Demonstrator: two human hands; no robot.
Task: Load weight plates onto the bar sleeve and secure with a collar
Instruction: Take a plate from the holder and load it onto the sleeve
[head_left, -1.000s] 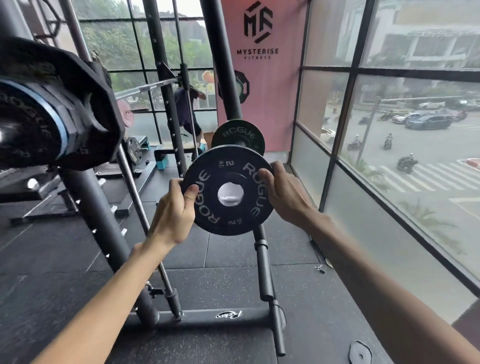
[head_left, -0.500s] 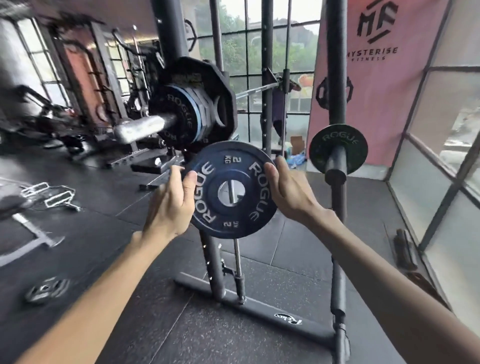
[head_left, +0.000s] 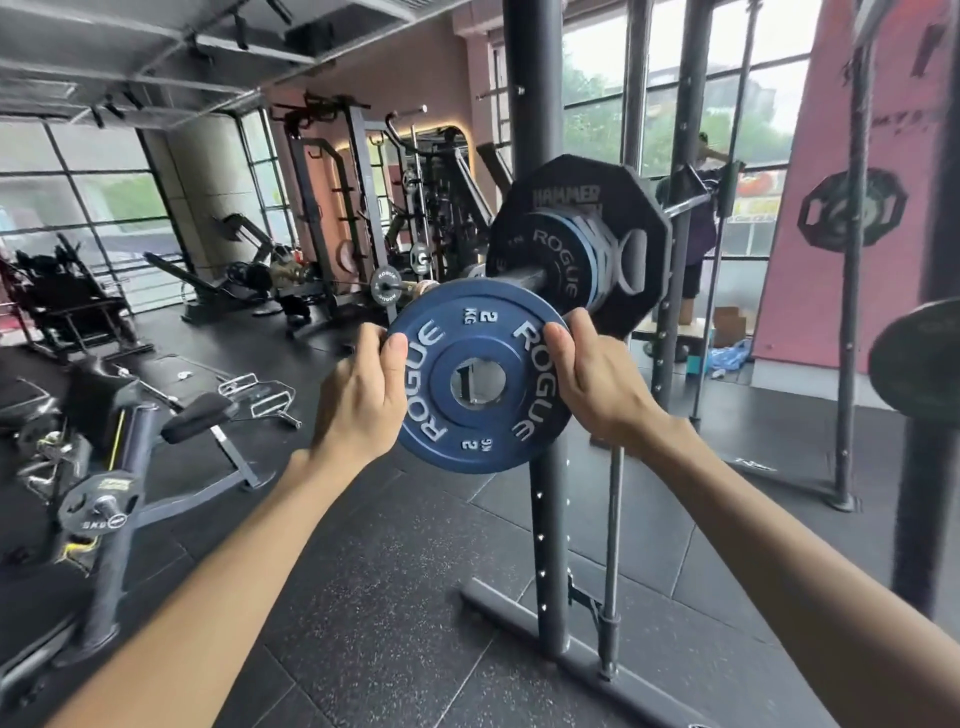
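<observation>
Before the loaded bar sleeve (head_left: 524, 278), my left hand (head_left: 358, 395) and right hand (head_left: 597, 384) grip a blue ROGUE 2 KG plate (head_left: 478, 375); behind it sits a black HAMMER plate (head_left: 579, 244).

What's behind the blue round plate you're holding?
Behind the blue plate is the bar sleeve, already carrying a Rogue plate. The plate hides the sleeve's tip.

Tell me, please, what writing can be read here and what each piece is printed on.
"ROGUE" twice, "2 KG" twice: blue plate held by both hands.
"ROGUE": plate on the bar.
"HAMMER": big black plate.
"ROGUE": small distant plate.
"5KG": plate at lower left.
Pink banner: too blurred.
</observation>
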